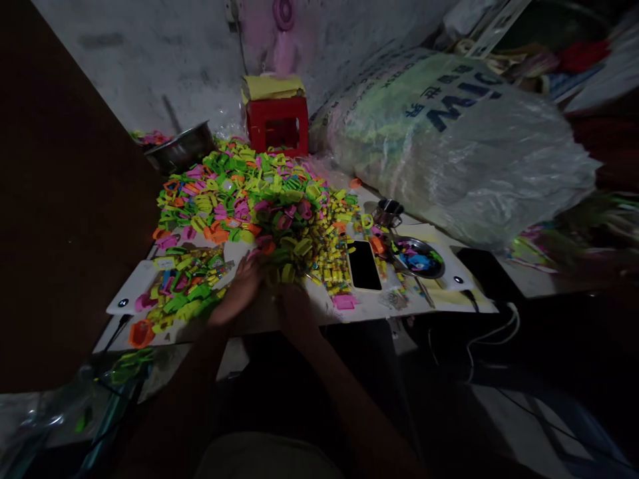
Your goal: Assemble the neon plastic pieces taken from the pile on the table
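My left hand (pixel 240 287) lies at the near edge of a large pile of small plastic pieces (pixel 224 179) in green, yellow, pink and orange. Its fingers are stretched toward the pieces, with nothing visibly gripped. Close beside it, my right hand (pixel 293 306) is in deep shadow among dark-looking green and pink pieces (pixel 287 256); its fingers cannot be made out. To the right of my hands, many small yellow pieces (pixel 333 263) are heaped. A smaller group of green and yellow pieces (pixel 192 293) sits left of my left hand.
A phone (pixel 365 266), a metal cup (pixel 388 213) and a metal dish (pixel 419 257) with colourful bits stand on the right. Behind are a red stool (pixel 277 123), a metal pan (pixel 182 148) and a bulky plastic sack (pixel 449 146). A white device (pixel 130 289) lies left.
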Demonstrator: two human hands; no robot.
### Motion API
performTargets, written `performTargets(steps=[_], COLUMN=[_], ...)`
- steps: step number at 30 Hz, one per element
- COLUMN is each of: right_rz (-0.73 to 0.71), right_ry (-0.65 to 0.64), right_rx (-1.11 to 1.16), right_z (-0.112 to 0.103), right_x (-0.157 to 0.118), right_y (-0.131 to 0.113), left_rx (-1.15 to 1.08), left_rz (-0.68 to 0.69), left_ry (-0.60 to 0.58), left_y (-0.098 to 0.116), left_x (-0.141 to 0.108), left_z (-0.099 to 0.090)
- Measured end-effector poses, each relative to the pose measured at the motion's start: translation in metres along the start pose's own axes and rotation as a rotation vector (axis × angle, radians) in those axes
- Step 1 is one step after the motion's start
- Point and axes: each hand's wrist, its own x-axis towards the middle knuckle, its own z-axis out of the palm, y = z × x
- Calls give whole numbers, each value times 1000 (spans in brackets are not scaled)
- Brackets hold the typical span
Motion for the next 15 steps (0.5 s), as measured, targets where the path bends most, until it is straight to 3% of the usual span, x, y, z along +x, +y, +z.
performTargets(steps=[2, 6, 11, 15], right_rz=[42, 118, 206, 136], right_ry=[62, 112, 93, 100], right_rx=[137, 281, 480, 585], right_z=[-7, -22, -34, -40], right_x=[-9, -19, -17, -18], right_y=[9, 20, 12, 0], left_rx=[-1, -58, -536, -864], left_rz=[-12, -45, -258, -455], left_ry=[-14, -17, 26, -103], left_y=[-1, -2, 23, 55], left_x=[2, -1, -18, -32], left_z=[1, -16, -32, -38])
